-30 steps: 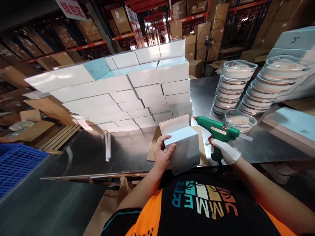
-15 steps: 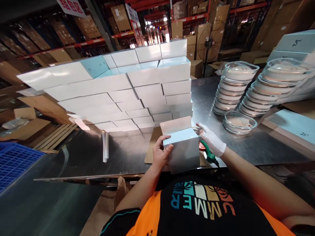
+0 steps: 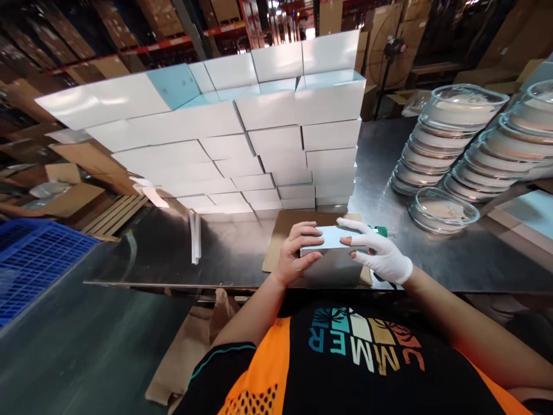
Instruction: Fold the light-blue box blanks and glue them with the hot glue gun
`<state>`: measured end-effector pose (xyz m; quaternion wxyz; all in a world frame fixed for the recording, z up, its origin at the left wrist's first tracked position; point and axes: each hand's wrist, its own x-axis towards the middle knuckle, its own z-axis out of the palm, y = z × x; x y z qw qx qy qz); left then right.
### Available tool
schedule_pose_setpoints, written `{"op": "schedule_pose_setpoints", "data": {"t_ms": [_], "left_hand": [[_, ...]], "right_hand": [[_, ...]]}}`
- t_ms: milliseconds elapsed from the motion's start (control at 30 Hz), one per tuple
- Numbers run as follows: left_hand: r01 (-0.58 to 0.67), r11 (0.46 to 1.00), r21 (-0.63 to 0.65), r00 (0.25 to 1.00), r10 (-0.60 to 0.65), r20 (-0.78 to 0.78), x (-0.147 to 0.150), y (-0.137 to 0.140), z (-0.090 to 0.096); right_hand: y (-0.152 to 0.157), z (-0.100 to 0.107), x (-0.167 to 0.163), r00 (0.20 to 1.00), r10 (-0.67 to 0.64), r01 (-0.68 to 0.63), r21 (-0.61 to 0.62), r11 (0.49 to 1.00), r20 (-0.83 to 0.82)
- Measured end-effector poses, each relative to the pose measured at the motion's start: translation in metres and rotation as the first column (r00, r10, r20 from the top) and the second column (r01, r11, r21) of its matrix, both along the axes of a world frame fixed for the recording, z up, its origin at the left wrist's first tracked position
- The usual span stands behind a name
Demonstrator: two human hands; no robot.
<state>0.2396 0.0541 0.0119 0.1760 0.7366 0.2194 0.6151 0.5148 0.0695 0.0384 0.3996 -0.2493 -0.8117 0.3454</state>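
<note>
Both hands press on one small white box (image 3: 330, 245) at the near edge of the steel desk (image 3: 224, 253), over a cardboard sheet (image 3: 285, 230) that shields the surface. The bare left hand (image 3: 298, 253) has its grip wrapped around the box's left end; the gloved right hand (image 3: 380, 253) lays flat fingers across the lid, holding it shut. A green glue gun (image 3: 381, 231) peeks out behind. Finished boxes (image 3: 268, 138) are stacked beyond, lidded bowls (image 3: 449, 144) to the right

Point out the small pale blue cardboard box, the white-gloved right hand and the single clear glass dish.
small pale blue cardboard box (image 3: 330, 237), head view, on its top face.
white-gloved right hand (image 3: 382, 256), head view, back of the hand.
single clear glass dish (image 3: 443, 208), head view, its middle.
</note>
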Motion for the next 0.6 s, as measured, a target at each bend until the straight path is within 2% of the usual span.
{"op": "schedule_pose_setpoints", "data": {"t_ms": [100,200,300,367,400,433,467,533,567,600], "left_hand": [[0.05,0.999,0.011,0.998,-0.049,-0.031,-0.008,-0.001,0.003],[0.048,0.999,0.003,0.999,-0.048,-0.012,-0.007,-0.002,-0.002],[0.031,0.992,-0.123,0.997,-0.022,0.074,-0.001,-0.004,-0.014],[0.038,0.95,-0.309,0.976,0.032,0.217,0.002,-0.007,-0.027],[0.064,0.907,-0.417,0.962,0.055,0.268,0.003,-0.009,-0.035],[0.118,0.836,-0.536,0.959,0.044,0.281,0.004,-0.012,-0.043],[0.188,0.736,-0.651,0.96,0.003,0.281,0.005,-0.016,-0.051],[0.299,0.565,-0.77,0.944,-0.056,0.325,0.008,-0.024,-0.063],[0.341,0.519,-0.784,0.929,-0.056,0.366,0.01,-0.027,-0.066],[0.375,0.512,-0.772,0.908,-0.035,0.418,0.011,-0.03,-0.066]], "right_hand": [[-0.001,0.004,-0.004,0.999,0.034,-0.034,0.06,0.998,-0.002],[-0.002,-0.002,-0.006,1.0,0.021,-0.023,0.096,0.995,0.017],[-0.006,-0.02,-0.005,0.986,-0.156,0.155,0.013,0.988,0.052],[-0.009,-0.032,-0.006,0.946,-0.311,0.318,-0.088,0.944,0.086],[-0.009,-0.035,-0.006,0.921,-0.378,0.388,-0.135,0.912,0.093],[-0.009,-0.036,-0.007,0.898,-0.429,0.439,-0.186,0.879,0.093],[-0.008,-0.033,-0.007,0.876,-0.475,0.48,-0.235,0.845,0.082],[-0.007,-0.021,-0.008,0.847,-0.529,0.516,-0.316,0.796,0.051],[-0.006,-0.013,-0.009,0.844,-0.536,0.514,-0.335,0.79,0.032],[-0.006,-0.006,-0.009,0.853,-0.521,0.493,-0.333,0.804,0.007]]}}
